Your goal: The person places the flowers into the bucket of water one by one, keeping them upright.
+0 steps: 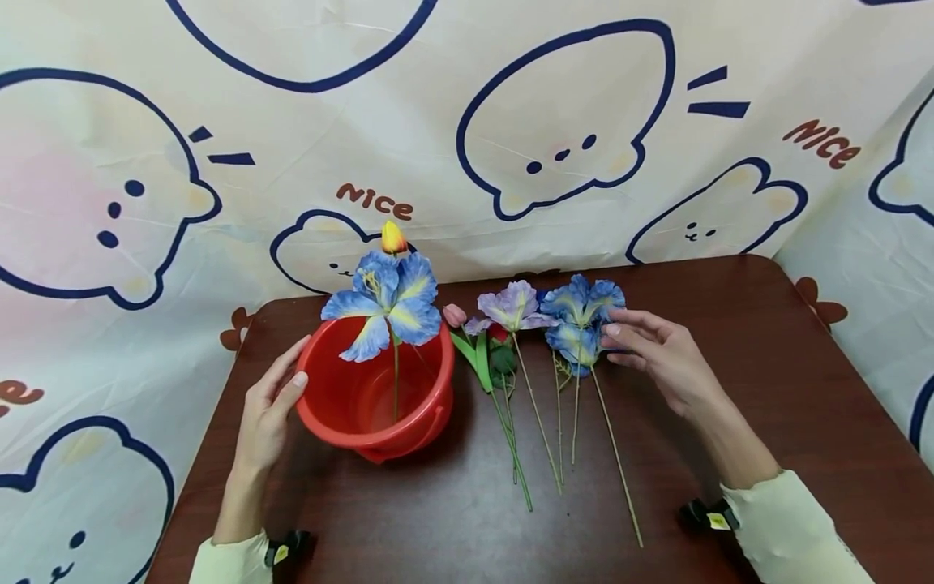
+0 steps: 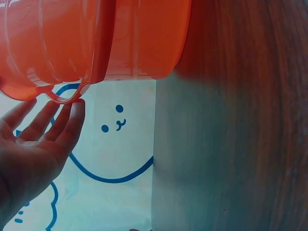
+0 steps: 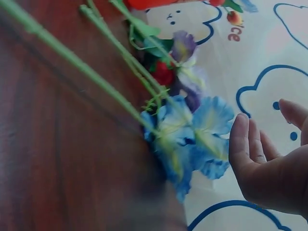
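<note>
My left hand [image 1: 266,414] rests its fingers and thumb against the left side of a red plastic bucket [image 1: 317,422]. In the left wrist view, its fairly straight fingers [image 2: 72,120] touch the lug below the bucket's rim. A blue artificial iris [image 1: 414,312] with yellow streaks stands in the bucket, and a yellow-orange tulip [image 1: 393,238] shows behind it. Over the right part of the table, my right hand [image 1: 667,365] has its fingers spread loosely beside the blue irises [image 1: 580,304] lying there. Nothing is between its fingers, and the fingertips are right at the petals.
Left of the blue irises lie a lilac iris [image 1: 511,307], a pink tulip [image 1: 454,315] and a red flower [image 1: 499,332] with dark green leaves. Their stems point toward the front of the brown table [image 1: 452,535]. A printed cloth [image 1: 569,235] hangs behind the table.
</note>
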A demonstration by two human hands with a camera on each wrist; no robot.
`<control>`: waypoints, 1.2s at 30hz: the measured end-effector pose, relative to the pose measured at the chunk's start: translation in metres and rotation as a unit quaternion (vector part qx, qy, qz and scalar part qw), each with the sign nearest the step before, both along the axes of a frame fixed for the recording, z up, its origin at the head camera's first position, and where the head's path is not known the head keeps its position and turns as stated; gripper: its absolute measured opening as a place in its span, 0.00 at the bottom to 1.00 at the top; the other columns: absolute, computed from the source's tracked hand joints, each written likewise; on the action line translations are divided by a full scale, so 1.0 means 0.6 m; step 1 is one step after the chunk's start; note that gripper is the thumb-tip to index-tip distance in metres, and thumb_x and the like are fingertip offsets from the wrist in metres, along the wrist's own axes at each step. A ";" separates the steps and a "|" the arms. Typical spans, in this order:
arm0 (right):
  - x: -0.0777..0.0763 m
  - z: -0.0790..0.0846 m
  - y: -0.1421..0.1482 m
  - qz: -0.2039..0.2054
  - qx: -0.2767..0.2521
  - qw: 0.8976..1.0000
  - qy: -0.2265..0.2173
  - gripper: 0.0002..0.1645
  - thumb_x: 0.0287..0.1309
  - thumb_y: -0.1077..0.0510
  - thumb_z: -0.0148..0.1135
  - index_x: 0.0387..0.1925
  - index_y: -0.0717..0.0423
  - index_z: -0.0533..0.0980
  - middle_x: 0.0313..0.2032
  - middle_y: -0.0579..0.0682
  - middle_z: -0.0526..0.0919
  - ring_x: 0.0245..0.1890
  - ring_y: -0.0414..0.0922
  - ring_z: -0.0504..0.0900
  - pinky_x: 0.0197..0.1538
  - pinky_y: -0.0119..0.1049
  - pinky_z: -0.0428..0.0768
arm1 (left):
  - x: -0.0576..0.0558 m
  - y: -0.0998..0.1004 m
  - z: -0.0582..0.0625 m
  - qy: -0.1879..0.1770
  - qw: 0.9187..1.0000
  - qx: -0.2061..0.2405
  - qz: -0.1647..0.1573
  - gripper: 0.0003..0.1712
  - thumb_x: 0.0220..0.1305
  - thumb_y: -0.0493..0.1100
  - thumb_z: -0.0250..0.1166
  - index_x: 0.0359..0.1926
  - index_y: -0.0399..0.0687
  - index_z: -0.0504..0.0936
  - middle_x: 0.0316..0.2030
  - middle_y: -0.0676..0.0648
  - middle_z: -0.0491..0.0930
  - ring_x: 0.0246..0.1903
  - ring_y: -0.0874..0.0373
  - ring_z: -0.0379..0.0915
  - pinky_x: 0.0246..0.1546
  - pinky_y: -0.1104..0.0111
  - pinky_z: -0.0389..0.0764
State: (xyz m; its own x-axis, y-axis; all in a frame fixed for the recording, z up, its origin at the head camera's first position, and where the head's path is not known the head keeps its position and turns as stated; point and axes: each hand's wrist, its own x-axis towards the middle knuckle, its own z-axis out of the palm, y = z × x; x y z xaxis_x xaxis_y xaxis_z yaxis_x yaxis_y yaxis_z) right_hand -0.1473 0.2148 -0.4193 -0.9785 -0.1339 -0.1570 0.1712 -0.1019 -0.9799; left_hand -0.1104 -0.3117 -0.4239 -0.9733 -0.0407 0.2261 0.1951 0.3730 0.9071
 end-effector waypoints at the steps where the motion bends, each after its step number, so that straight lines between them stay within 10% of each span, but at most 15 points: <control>1: 0.001 -0.005 0.001 0.001 -0.002 1.000 -0.004 0.30 0.74 0.53 0.68 0.69 0.64 0.73 0.51 0.45 0.90 0.50 0.41 0.92 0.53 0.34 0.90 | 0.000 0.000 0.000 0.000 1.000 0.000 0.001 0.29 0.80 0.39 0.56 0.79 0.48 0.71 0.64 0.68 0.80 0.54 0.72 0.84 0.47 0.79 0.86; 18: 0.001 -0.078 -0.017 0.026 0.061 0.997 -0.029 0.37 0.75 0.54 0.67 0.73 0.72 0.68 0.49 0.46 0.91 0.48 0.38 0.92 0.51 0.35 0.91 | 0.000 0.000 0.001 -0.002 1.000 -0.004 0.004 0.29 0.81 0.40 0.56 0.79 0.48 0.71 0.64 0.68 0.80 0.55 0.72 0.83 0.47 0.79 0.86; 36: -0.023 -0.067 -0.041 -0.006 0.182 0.983 -0.031 0.29 0.68 0.52 0.74 0.61 0.66 0.79 0.42 0.56 0.94 0.37 0.43 0.94 0.36 0.37 0.92 | 0.001 -0.001 0.001 -0.004 1.000 -0.005 0.004 0.30 0.80 0.39 0.57 0.79 0.48 0.70 0.65 0.68 0.79 0.56 0.72 0.83 0.47 0.79 0.86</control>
State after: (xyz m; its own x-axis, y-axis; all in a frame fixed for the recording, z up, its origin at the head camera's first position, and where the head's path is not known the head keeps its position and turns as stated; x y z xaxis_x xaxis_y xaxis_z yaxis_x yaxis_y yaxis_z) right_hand -0.1613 0.1900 -0.4592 -0.9664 -0.0466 -0.2526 0.2335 0.2512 -0.9394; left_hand -0.1099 -0.3121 -0.4235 -0.9749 -0.0454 0.2180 0.1844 0.3837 0.9048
